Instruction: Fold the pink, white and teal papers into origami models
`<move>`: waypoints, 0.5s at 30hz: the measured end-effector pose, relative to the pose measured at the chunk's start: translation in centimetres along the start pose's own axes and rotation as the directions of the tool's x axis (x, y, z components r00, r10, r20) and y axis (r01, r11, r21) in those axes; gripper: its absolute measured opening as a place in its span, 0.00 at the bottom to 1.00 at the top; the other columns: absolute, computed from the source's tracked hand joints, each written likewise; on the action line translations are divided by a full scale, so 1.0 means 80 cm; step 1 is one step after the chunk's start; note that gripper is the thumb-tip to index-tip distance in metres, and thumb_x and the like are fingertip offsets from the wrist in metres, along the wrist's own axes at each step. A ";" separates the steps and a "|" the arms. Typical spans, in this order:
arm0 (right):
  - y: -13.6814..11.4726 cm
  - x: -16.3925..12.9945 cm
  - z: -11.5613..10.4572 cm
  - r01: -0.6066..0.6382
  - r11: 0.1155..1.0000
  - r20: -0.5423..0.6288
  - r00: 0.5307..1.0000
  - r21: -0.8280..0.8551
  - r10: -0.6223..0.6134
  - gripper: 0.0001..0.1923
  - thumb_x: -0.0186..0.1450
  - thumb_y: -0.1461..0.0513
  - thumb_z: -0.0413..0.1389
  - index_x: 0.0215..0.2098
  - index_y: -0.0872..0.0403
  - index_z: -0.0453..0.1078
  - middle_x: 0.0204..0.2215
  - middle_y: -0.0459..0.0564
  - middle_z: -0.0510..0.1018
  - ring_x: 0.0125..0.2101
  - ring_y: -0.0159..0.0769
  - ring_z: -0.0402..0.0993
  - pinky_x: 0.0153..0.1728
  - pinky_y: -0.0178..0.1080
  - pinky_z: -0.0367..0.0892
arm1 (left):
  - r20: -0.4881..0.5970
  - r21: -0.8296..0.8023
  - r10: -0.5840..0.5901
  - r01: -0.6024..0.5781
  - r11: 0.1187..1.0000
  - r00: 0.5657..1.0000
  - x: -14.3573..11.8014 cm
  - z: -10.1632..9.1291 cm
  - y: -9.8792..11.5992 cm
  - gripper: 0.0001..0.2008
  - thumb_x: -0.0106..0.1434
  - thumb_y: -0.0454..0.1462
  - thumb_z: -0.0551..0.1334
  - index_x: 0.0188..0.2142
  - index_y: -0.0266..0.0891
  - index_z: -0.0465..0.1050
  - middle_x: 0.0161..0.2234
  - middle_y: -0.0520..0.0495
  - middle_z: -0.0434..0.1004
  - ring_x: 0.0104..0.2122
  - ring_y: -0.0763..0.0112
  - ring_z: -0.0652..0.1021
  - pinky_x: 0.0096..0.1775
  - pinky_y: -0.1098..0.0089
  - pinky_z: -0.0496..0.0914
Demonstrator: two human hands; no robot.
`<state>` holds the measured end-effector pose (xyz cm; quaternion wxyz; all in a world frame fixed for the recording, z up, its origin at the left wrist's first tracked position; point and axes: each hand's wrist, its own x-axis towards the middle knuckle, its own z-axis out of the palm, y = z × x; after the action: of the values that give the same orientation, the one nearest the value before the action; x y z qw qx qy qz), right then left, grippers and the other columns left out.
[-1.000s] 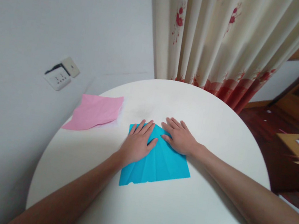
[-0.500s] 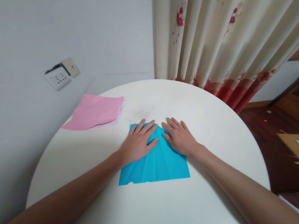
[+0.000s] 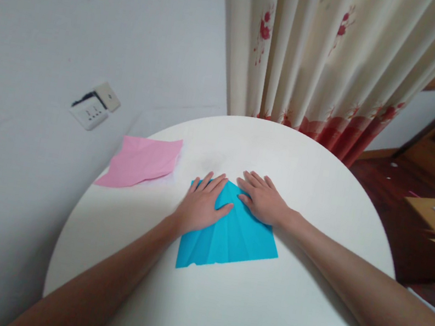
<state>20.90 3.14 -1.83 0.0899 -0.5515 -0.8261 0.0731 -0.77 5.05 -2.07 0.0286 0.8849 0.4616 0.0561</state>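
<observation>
Both flat hands point(image 3: 231, 204) atop blue paper's point(image 3: 234, 238) far edge

— What are the hands doing at the middle of the frame?
— The left hand point(image 3: 200, 207) and right hand point(image 3: 263, 199) are lying flat, palms down, on the far edge of a creased blue paper point(image 3: 230, 235) on the round white table point(image 3: 259, 314).
— Anything else?
— A pink paper point(image 3: 143, 160) is lying at the table's left edge, and a curtain point(image 3: 327, 53) is hanging behind.
</observation>
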 end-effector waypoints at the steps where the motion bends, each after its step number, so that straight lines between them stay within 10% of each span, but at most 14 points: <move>1: 0.000 0.000 0.000 -0.001 1.000 0.000 1.000 0.004 0.001 0.28 0.74 0.54 0.44 0.69 0.53 0.55 0.70 0.57 0.52 0.69 0.51 0.46 0.66 0.59 0.46 | 0.001 0.000 0.000 0.000 1.000 1.000 0.000 0.000 0.000 0.36 0.69 0.55 0.50 0.70 0.42 0.50 0.71 0.47 0.50 0.70 0.48 0.50 0.66 0.42 0.48; 15: -0.008 -0.001 -0.003 0.165 0.984 -0.063 0.985 0.060 -0.161 0.20 0.73 0.58 0.50 0.61 0.48 0.69 0.68 0.57 0.60 0.68 0.53 0.49 0.64 0.62 0.48 | -0.007 -0.020 -0.004 0.004 1.000 1.000 0.000 0.001 0.001 0.33 0.71 0.53 0.49 0.70 0.44 0.51 0.71 0.48 0.50 0.70 0.50 0.50 0.66 0.42 0.48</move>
<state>20.40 2.86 -1.48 0.1375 -0.4807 -0.8627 0.0764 -0.74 5.00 -2.14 0.0357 0.8833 0.4631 0.0637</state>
